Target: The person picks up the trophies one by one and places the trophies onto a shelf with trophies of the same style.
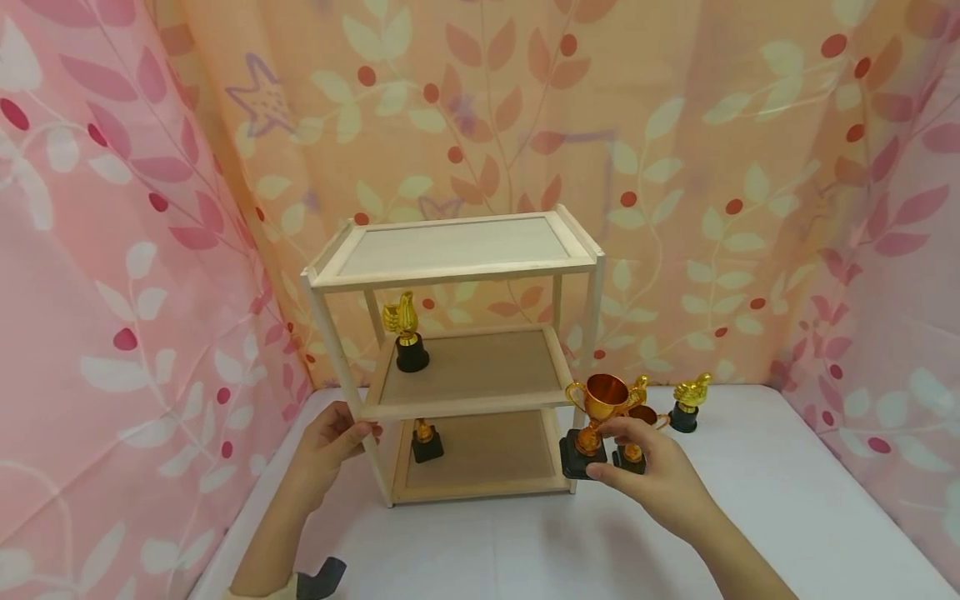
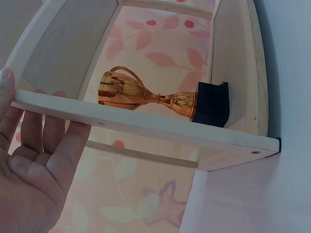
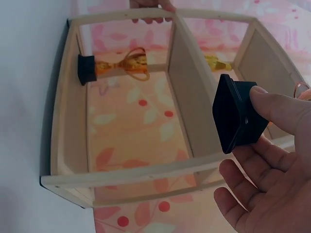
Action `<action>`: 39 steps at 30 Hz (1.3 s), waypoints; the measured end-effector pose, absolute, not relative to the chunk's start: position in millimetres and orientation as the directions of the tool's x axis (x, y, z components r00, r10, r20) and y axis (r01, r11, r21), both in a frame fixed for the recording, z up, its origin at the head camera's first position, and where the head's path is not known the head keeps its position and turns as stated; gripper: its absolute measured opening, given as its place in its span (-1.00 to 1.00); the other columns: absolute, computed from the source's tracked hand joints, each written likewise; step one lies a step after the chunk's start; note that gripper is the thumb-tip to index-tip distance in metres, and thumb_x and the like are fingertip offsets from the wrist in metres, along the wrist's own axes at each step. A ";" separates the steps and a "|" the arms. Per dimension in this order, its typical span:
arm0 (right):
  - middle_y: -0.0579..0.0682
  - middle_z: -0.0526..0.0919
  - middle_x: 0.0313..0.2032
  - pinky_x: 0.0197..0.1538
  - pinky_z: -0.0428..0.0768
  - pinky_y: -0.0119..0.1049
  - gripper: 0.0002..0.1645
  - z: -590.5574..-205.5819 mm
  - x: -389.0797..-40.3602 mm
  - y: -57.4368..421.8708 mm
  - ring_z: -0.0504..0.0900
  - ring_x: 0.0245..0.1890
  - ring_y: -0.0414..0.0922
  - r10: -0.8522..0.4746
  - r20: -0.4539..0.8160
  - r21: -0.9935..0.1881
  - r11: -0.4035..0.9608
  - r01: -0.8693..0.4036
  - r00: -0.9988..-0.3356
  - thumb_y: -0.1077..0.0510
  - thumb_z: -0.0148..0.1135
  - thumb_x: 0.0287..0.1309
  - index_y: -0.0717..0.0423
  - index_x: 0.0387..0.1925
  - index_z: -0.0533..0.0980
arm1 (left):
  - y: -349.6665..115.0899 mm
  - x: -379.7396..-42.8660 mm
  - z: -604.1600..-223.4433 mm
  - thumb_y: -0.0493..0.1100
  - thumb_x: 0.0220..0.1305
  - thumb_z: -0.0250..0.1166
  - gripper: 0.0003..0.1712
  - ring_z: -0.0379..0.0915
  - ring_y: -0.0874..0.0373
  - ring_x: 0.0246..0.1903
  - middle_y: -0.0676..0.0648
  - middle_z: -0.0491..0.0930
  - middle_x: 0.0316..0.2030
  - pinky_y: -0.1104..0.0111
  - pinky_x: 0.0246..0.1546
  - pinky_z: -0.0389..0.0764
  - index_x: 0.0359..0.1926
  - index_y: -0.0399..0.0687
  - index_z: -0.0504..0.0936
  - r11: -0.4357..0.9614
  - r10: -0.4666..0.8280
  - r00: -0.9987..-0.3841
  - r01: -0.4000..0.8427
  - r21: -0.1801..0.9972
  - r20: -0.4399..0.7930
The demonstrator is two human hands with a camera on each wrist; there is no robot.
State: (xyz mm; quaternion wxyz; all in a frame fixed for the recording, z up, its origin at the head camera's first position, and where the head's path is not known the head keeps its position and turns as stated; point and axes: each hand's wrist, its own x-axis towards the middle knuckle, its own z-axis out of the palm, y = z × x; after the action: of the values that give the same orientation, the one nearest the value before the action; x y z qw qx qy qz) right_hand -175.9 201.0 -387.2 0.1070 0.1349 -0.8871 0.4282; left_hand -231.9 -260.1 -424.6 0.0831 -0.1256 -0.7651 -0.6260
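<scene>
A small three-tier wooden shelf (image 1: 465, 275) stands on the white table. At its front left post, my left hand (image 1: 326, 454) holds on with thumb and fingers. My right hand (image 1: 660, 475) pinches a gold trophy cup (image 1: 606, 396) low down near its black base (image 3: 243, 111), lifted in front of the shelf's right post. Another gold trophy cup (image 2: 124, 92) stands on the bottom tier at the left; the middle tier hides its top in the head view. On the middle tier, also left, is a gold thumbs-up trophy (image 1: 405, 321) with a round black base.
Behind the held cup, a second cup (image 1: 630, 462) stands on the table (image 1: 780, 500), partly covered by my right hand. A thumbs-up trophy (image 1: 690, 392) stands farther right, and another gold top (image 1: 640, 387) peeks out between. Patterned curtains (image 1: 675, 167) enclose the table.
</scene>
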 end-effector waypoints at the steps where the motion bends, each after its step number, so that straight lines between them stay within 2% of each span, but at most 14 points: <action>1: -0.18 0.69 0.02 0.16 0.52 0.17 -0.39 -388.5 -175.7 198.5 0.57 0.12 0.01 -0.156 0.311 -0.731 0.591 -0.341 -0.938 -0.19 0.54 0.06 -0.14 0.11 0.56 | -260.7 -231.9 -424.6 -0.19 0.48 0.24 -0.64 0.70 0.10 -0.13 -0.28 0.66 -0.13 0.32 -0.03 0.73 0.09 -0.36 0.40 0.184 0.087 -0.955 0.295 0.938 0.283; 9: -0.21 0.67 0.03 0.23 0.48 0.26 -0.41 -398.4 -176.3 180.1 0.55 0.16 0.03 -0.195 0.285 -0.765 0.544 -0.345 -0.939 -0.19 0.57 0.03 -0.15 0.07 0.58 | -264.2 -229.8 -424.7 -0.24 0.47 0.25 -0.71 0.71 -0.03 -0.11 -0.22 0.69 -0.17 0.35 -0.05 0.72 0.04 -0.36 0.43 0.143 0.093 -0.948 0.316 0.938 0.305; 14: -0.22 0.66 0.06 0.24 0.48 0.25 -0.38 -406.5 -176.2 168.8 0.54 0.19 0.02 -0.193 0.216 -0.793 0.537 -0.287 -0.957 -0.21 0.59 -0.02 -0.19 0.07 0.59 | -262.7 -232.1 -425.1 -0.25 0.48 0.23 -0.69 0.71 -0.02 -0.11 -0.25 0.67 -0.15 0.34 -0.04 0.72 0.06 -0.41 0.41 0.135 0.107 -0.943 0.327 0.935 0.314; 19: -0.27 0.66 0.05 0.27 0.45 0.31 -0.43 -420.1 -180.2 154.9 0.56 0.21 0.07 -0.233 0.202 -0.811 0.504 -0.296 -0.951 -0.21 0.59 -0.04 -0.29 0.03 0.59 | -260.4 -231.9 -423.7 -0.19 0.48 0.25 -0.64 0.70 0.05 -0.11 -0.29 0.66 -0.11 0.33 -0.03 0.73 0.10 -0.38 0.42 0.166 0.092 -0.956 0.291 0.942 0.279; 26: -0.17 0.66 0.07 0.26 0.46 0.30 -0.42 -437.9 -189.5 136.1 0.55 0.20 0.11 -0.297 0.216 -0.820 0.461 -0.338 -0.930 -0.15 0.60 -0.01 -0.18 0.05 0.60 | -260.8 -232.9 -423.3 -0.14 0.47 0.27 -0.64 0.70 -0.03 -0.07 -0.24 0.67 -0.11 0.32 -0.02 0.72 0.09 -0.29 0.43 0.186 0.089 -0.959 0.280 0.942 0.268; 30: -0.14 0.67 0.07 0.28 0.45 0.31 -0.42 -447.4 -194.4 127.9 0.55 0.20 0.09 -0.306 0.204 -0.838 0.438 -0.327 -0.930 -0.14 0.60 -0.01 -0.14 0.06 0.60 | -261.2 -234.2 -424.0 -0.13 0.46 0.29 -0.65 0.71 0.03 -0.09 -0.19 0.68 -0.13 0.33 -0.03 0.72 0.07 -0.27 0.44 0.189 0.088 -0.957 0.288 0.939 0.276; 34: -0.12 0.67 0.06 0.28 0.46 0.28 -0.40 -458.8 -200.2 121.2 0.57 0.19 0.05 -0.336 0.212 -0.836 0.425 -0.348 -0.918 -0.15 0.58 0.02 -0.11 0.08 0.59 | -261.0 -233.2 -424.6 -0.15 0.45 0.29 -0.65 0.71 0.10 -0.12 -0.21 0.68 -0.14 0.32 -0.04 0.73 0.06 -0.31 0.44 0.186 0.086 -0.955 0.295 0.937 0.284; 39: -0.07 0.68 0.08 0.27 0.48 0.29 -0.37 -470.9 -207.4 113.1 0.58 0.21 0.08 -0.357 0.220 -0.835 0.412 -0.364 -0.908 -0.14 0.56 0.05 -0.04 0.13 0.57 | -261.1 -232.1 -424.3 -0.18 0.45 0.28 -0.65 0.71 0.01 -0.11 -0.27 0.67 -0.13 0.29 -0.04 0.73 0.06 -0.34 0.43 0.176 0.083 -0.953 0.301 0.937 0.291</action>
State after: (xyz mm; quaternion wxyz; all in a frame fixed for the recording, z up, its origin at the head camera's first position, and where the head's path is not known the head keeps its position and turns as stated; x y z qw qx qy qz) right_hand -207.4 113.1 -470.9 0.0039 0.2145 -0.8402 0.4981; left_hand -232.1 -261.1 -424.3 0.0868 -0.1258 -0.7619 -0.6294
